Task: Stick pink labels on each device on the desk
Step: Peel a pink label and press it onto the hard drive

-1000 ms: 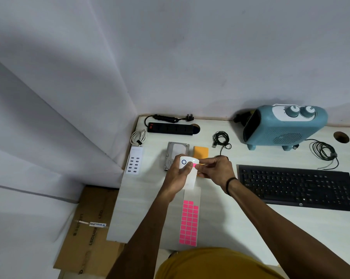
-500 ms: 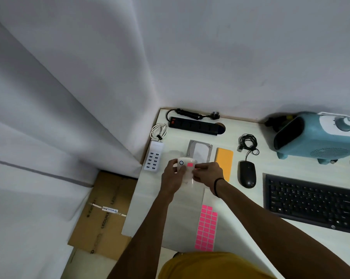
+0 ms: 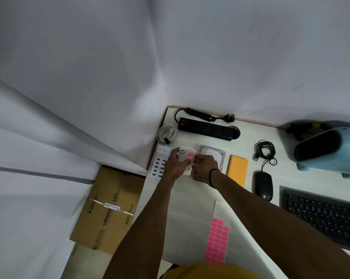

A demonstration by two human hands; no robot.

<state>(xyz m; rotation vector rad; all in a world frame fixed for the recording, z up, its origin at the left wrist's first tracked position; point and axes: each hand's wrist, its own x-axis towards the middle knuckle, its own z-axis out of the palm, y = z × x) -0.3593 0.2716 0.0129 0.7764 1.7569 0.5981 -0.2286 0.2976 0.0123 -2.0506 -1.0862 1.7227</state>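
A small white device point(image 3: 186, 155) with a black ring and a pink label point(image 3: 190, 154) on its top is held by both hands near the desk's back left. My left hand point(image 3: 176, 165) grips its left side; my right hand point(image 3: 204, 168) touches its right edge beside the label. A sheet of pink labels point(image 3: 217, 241) lies near the front edge. Other devices: a white multi-port USB charger point(image 3: 159, 164), a hard drive point(image 3: 213, 156), an orange box point(image 3: 237, 169), a black mouse point(image 3: 263, 185), a black keyboard point(image 3: 323, 214), a black power strip point(image 3: 204, 128), a blue heater point(image 3: 329, 152).
A coiled white cable point(image 3: 166, 133) and a coiled black cable point(image 3: 265, 151) lie on the white desk point(image 3: 190, 198). A cardboard box point(image 3: 109, 208) sits on the floor left of the desk. Walls close the back and left.
The pink label now sits on the white device. Both hands carried the device back and to the left, toward the charger. The camera view swung left.
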